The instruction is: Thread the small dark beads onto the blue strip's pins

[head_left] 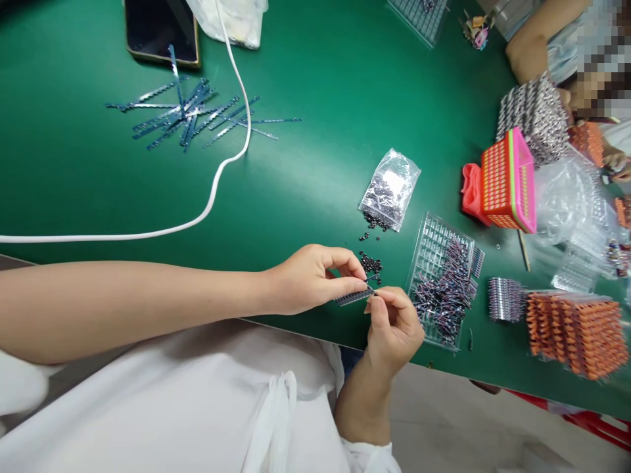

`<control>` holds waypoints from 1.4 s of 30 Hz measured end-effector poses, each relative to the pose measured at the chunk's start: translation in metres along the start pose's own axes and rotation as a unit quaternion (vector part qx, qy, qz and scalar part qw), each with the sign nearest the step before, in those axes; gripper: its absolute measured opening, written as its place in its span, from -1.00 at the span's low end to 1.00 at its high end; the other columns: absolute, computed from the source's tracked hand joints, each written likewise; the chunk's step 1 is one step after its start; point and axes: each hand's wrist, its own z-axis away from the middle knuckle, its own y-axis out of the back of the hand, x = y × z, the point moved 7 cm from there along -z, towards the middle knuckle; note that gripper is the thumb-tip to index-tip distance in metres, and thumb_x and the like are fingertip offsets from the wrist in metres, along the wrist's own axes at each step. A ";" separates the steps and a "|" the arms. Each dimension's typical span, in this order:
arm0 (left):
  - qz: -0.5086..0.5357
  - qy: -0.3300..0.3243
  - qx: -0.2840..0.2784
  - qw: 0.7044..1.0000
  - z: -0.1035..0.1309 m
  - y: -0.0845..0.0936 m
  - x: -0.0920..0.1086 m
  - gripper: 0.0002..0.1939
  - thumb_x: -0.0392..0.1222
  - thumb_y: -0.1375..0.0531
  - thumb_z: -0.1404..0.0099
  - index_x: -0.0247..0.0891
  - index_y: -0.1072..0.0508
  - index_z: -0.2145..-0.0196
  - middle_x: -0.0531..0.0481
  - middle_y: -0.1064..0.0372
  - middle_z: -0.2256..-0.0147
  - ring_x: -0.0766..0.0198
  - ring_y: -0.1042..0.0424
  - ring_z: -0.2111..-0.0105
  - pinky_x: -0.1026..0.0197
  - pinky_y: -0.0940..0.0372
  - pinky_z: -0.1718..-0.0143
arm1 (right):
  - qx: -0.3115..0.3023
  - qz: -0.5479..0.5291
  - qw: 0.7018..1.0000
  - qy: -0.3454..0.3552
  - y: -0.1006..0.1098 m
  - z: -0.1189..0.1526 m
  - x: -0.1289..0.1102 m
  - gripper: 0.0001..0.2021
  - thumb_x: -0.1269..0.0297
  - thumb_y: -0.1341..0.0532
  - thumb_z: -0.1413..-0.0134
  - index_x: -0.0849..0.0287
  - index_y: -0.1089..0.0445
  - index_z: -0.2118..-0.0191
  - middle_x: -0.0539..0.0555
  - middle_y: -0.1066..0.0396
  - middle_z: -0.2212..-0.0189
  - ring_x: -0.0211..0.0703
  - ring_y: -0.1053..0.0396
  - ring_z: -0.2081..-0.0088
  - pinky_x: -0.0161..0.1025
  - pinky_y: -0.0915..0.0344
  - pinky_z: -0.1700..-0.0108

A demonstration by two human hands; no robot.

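My left hand [318, 279] reaches in from the left, its thumb and forefinger pinched together over a small, thin piece that I cannot make out. Beside it, my right hand [394, 328] pinches a tiny dark bit at its fingertips, almost touching the left fingertips. Under the left thumb shows a narrow grey ridged strip [353, 297], partly covered by the fingers. Just beyond the fingertips lies a small heap of dark beads [371, 264]. To the right of my right hand, a clear compartment tray [431, 240] carries a pile of thin purplish-blue wire-like pieces [448, 289].
A clear bag of dark beads [389, 190] lies farther back. Blue metallic strips [182, 115] are scattered near a phone [160, 29] and a white cable [214, 187]. At right stand baskets [503, 180] and stacked orange pieces [574, 335]. Another person's arm [537, 36] shows upper right.
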 end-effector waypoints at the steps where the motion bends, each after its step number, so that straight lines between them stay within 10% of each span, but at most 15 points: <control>1: -0.001 0.000 -0.001 1.000 0.000 0.000 0.000 -0.86 -0.15 -0.26 -0.27 -0.28 -0.52 0.33 0.07 -0.48 0.41 0.38 -0.36 0.43 0.32 -0.23 0.40 | 0.002 -0.006 1.000 0.001 0.000 0.000 0.000 -0.98 0.38 -0.29 -0.12 0.14 -0.45 0.31 -0.02 -0.39 0.44 -0.27 -0.38 0.43 -0.33 -0.29 0.48; 42: 0.025 0.071 -0.022 0.997 0.000 -0.003 -0.010 -0.84 -0.16 -0.30 -0.18 -0.33 -0.54 0.38 0.07 -0.46 0.49 0.41 -0.35 0.51 0.37 -0.22 0.47 | -0.080 -0.097 0.984 -0.124 -0.004 -0.001 0.011 -0.97 0.32 -0.30 -0.12 0.13 -0.48 0.33 -0.04 -0.38 0.45 -0.36 -0.29 0.52 -0.36 -0.19 0.51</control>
